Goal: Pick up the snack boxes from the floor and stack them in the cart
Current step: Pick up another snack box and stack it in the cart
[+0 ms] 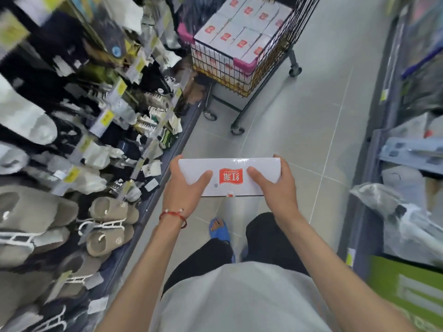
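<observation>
Your forearms [318,255], one snack box [230,176] carried crosswise — cart [217,64] dead ahead.

Item held: left hand [184,188], red bracelet [173,214] at its wrist, and right hand [275,188] each grip a short end of the white box, thumbs flat on top, fingers wrapped round the ends; neither is free. Long axis runs left to right across your body, off the floor [299,140], above your blue sandal [219,230]. Destination: wire cart lies forward, well apart from the box, both hands about equally near. Its top layer of matching boxes [239,29] looks level with the rim, so the next one likely rests on top. Clearance: sock-and-slipper shelf [96,130] crowds the cart's left side — open aisle floor lies to its right, before the shelving [395,152] there.
</observation>
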`<state>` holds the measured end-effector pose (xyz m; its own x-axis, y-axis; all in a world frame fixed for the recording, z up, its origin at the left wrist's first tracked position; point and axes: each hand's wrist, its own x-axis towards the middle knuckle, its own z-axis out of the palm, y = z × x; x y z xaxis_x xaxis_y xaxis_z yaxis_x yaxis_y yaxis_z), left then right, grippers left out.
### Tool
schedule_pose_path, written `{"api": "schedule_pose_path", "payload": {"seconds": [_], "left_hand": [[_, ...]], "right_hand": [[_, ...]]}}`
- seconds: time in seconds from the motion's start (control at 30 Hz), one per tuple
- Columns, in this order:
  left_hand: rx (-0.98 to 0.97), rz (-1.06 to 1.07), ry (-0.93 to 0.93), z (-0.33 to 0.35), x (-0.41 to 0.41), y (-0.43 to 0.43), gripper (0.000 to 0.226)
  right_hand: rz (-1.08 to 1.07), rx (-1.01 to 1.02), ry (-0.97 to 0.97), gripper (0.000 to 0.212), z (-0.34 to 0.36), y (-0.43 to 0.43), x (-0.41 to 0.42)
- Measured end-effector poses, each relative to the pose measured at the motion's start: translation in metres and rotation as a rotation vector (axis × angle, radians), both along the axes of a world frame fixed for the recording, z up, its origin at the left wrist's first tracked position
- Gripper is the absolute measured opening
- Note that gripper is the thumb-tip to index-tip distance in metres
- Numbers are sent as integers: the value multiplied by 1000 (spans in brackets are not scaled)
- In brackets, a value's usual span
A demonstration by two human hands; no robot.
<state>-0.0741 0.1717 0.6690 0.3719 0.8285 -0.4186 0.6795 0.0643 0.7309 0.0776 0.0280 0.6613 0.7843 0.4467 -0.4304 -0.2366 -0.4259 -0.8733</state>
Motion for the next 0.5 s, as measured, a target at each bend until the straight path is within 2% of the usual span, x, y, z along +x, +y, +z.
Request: {"api": "schedule_pose_path", "payload": {"seconds": [0.2,0.5], "left_hand": [[-1,-64,18,9,85,46,91],[62,6,-13,15,236,93,86]], "right_hand": [[-62,-4,-14,66,5,37,76],[-47,40,-23,68,7,93,230]]}}
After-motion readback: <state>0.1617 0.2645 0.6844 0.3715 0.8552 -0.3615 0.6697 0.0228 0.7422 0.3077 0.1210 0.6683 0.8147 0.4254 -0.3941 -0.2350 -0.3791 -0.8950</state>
